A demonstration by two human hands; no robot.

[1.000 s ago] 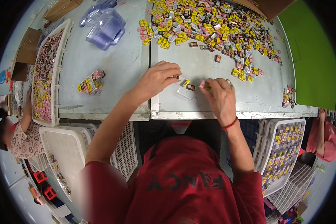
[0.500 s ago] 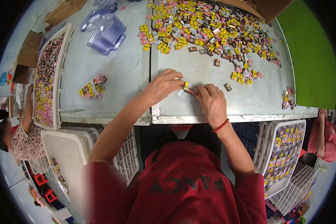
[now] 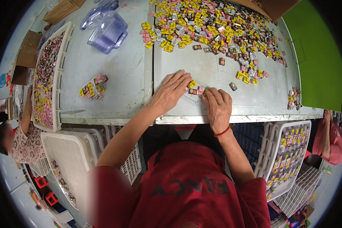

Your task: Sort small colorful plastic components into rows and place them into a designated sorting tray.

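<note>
In front of me on the table lies a short row of small printed pieces, dark and pink (image 3: 196,91), with a yellow piece (image 3: 192,83) at its left end. Clear plastic seems to lie under the row, its shape hard to make out. My left hand (image 3: 171,90) lies almost flat, fingers stretched out, their tips beside the yellow piece. At the row's right end, my right hand (image 3: 219,105) has its fingers bent and closed on the end of the row; its thumb is mostly hidden. One loose dark piece (image 3: 233,86) sits just right of that hand.
A large heap of small pieces (image 3: 216,34) covers the far table, beside a cardboard box (image 3: 269,7). To the left are a filled clear pack (image 3: 94,86), stacked clear plastic trays (image 3: 108,32) and a white crate of pieces (image 3: 59,76). Crates (image 3: 288,159) stand below; people work at both sides.
My left hand has straightened from a pinch, its fingers now flatter beside the row. My right hand has stayed near the row's right end, its fingers lower.
</note>
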